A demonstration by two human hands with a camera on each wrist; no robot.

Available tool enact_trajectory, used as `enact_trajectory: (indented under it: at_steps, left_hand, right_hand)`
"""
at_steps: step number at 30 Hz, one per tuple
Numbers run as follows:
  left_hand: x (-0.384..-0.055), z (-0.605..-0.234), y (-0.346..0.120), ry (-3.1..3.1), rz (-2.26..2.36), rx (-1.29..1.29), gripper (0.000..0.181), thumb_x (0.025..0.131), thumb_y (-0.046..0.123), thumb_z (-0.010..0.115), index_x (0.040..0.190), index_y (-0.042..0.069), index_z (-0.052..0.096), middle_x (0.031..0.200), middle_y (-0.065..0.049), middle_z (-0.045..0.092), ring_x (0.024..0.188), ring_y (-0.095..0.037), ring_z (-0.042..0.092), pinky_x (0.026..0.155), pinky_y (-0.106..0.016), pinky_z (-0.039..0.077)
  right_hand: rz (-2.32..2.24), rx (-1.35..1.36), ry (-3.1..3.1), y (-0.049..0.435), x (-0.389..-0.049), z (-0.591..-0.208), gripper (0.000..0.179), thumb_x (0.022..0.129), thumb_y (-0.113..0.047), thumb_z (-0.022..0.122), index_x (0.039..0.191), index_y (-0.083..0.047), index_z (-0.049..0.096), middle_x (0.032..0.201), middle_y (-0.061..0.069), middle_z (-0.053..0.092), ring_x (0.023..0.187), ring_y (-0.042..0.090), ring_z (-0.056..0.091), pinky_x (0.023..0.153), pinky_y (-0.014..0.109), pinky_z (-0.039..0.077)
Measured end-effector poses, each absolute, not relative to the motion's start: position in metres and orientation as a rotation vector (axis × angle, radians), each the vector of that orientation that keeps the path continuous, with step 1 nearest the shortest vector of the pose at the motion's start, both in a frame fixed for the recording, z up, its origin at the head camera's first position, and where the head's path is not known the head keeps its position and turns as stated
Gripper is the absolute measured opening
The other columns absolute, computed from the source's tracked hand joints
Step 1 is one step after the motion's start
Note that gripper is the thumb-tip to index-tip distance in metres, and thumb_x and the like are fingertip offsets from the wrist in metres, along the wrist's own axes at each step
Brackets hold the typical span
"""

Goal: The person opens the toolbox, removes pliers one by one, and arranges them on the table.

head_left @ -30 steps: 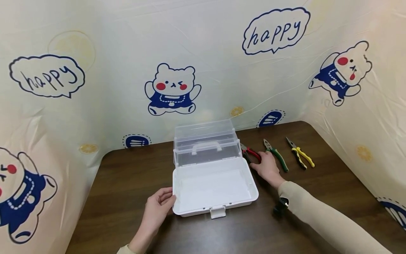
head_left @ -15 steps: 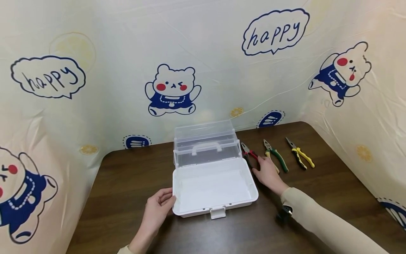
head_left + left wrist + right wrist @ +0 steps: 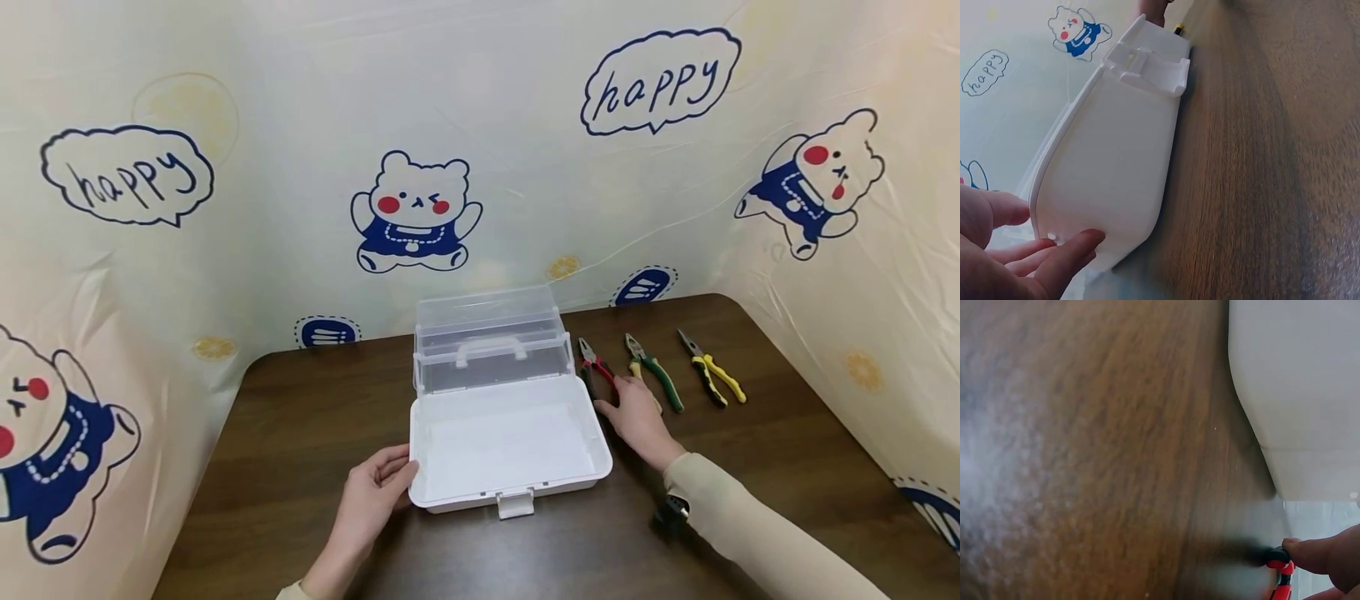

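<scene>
A white plastic toolbox (image 3: 510, 442) with its clear lid (image 3: 487, 321) raised stands on the table. My left hand (image 3: 375, 496) grips its left side; in the left wrist view, that hand's fingertips (image 3: 1091, 237) press the outer wall beside the rim. Right of the box, my right hand (image 3: 641, 425) pinches the handles of red-and-black pliers (image 3: 597, 364), whose metal head points away from me. The right wrist view shows the thumb (image 3: 1313, 553) against a dark handle end (image 3: 1277, 555). Part of the handles is hidden under the hand.
Pliers with green and cream handles (image 3: 660, 379) lie just beyond the right hand, and yellow-and-black long-nose pliers (image 3: 712, 375) farther right. A latch (image 3: 515, 503) juts from the box's front. Printed cloth (image 3: 525, 167) hangs behind the dark wooden table (image 3: 300, 417).
My right hand has drawn back slightly toward me along the red-and-black pliers, whose head now shows clear of the lid. My left hand keeps its place on the box.
</scene>
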State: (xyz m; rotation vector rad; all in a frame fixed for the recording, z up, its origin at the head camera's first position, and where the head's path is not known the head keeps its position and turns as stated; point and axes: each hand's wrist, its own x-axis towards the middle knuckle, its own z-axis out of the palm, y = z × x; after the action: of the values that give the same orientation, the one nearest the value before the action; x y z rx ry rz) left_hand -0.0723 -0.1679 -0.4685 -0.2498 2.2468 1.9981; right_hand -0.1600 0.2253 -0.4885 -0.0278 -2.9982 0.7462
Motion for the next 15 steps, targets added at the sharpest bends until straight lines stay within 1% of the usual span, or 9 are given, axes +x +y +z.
enact_trajectory:
  at_steps: [3, 7, 9, 11, 15]
  left_hand:
    - [-0.072, -0.469, -0.169, 2.25, 2.004, -0.243, 0.033, 0.099, 0.003, 0.069, 0.129, -0.01, 0.065, 0.117, -0.024, 0.073, 0.091, -0.015, 0.073, 0.072, -0.032, 0.063]
    - [-0.073, -0.466, -0.17, 2.244, 2.011, -0.245, 0.028, 0.101, 0.004, 0.066, 0.126, -0.01, 0.067, 0.116, -0.023, 0.074, 0.093, -0.017, 0.073, 0.075, -0.033, 0.063]
    - [-0.073, -0.466, -0.171, 2.246, 2.01, -0.241, 0.027, 0.102, 0.003, 0.065, 0.125, -0.01, 0.067, 0.117, -0.024, 0.073, 0.095, -0.018, 0.073, 0.076, -0.033, 0.063]
    - [-0.073, -0.465, -0.172, 2.249, 2.012, -0.222, 0.027, 0.102, 0.003, 0.064, 0.125, -0.011, 0.067, 0.12, -0.026, 0.072, 0.098, -0.019, 0.073, 0.078, -0.035, 0.063]
    - [-0.073, -0.465, -0.175, 2.32, 1.966, -0.167, 0.028, 0.103, 0.005, 0.065, 0.125, -0.011, 0.067, 0.122, -0.026, 0.071, 0.102, -0.02, 0.073, 0.082, -0.036, 0.062]
  right_hand:
    - [0.73, -0.046, -2.997, 0.225, -0.159, -0.488, 0.05, 0.096, -0.019, 0.075, 0.126, 0.018, 0.061, 0.129, 0.039, 0.06, 0.122, 0.053, 0.058, 0.094, 0.066, 0.051]
    - [0.694, -0.038, -2.978, 0.226, -0.159, -0.487, 0.044, 0.095, -0.018, 0.075, 0.116, 0.018, 0.063, 0.12, 0.038, 0.063, 0.116, 0.052, 0.061, 0.091, 0.063, 0.053]
    - [0.687, -0.026, -2.971, 0.227, -0.159, -0.487, 0.043, 0.095, -0.018, 0.075, 0.115, 0.019, 0.063, 0.118, 0.039, 0.063, 0.115, 0.051, 0.061, 0.093, 0.062, 0.053]
    - [0.679, -0.018, -2.973, 0.229, -0.158, -0.488, 0.046, 0.096, -0.018, 0.075, 0.118, 0.02, 0.062, 0.12, 0.04, 0.062, 0.116, 0.052, 0.061, 0.093, 0.063, 0.053]
    - [0.707, -0.004, -2.991, 0.235, -0.154, -0.489, 0.054, 0.099, -0.021, 0.07, 0.13, 0.022, 0.056, 0.129, 0.043, 0.057, 0.122, 0.054, 0.057, 0.097, 0.065, 0.05]
